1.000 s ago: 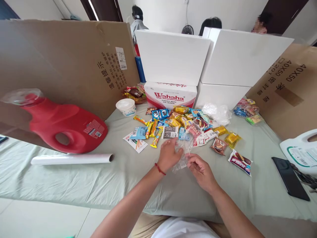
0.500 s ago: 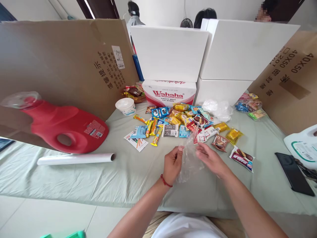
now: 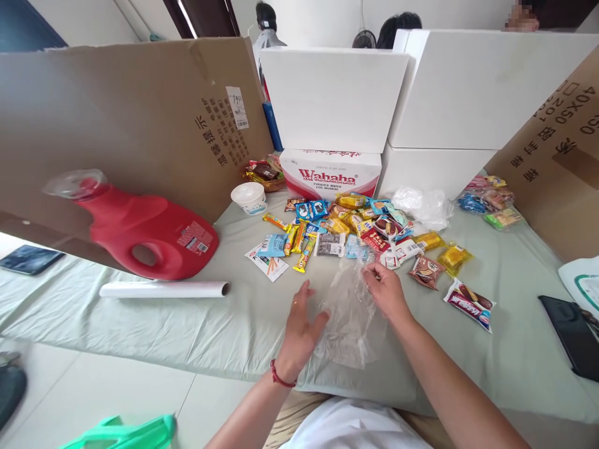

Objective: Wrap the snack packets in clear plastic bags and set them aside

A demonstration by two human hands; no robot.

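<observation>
At left of the frame a red detergent jug lies above a white roll. Your left hand lies flat, fingers spread, beside the clear plastic bag at lower centre; your right hand pinches its top edge, below the snack packets.

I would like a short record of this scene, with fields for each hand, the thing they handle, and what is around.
surface: table with pale green cloth
left hand: open, fingers spread, at the left edge of the clear plastic bag
right hand: pinching the bag's upper edge
bag: lies flat on the cloth, looks empty
behind the bag: pile of snack packets
left side: red jug on its side, white roll
right edge: black phone
back: Wahaha box
</observation>
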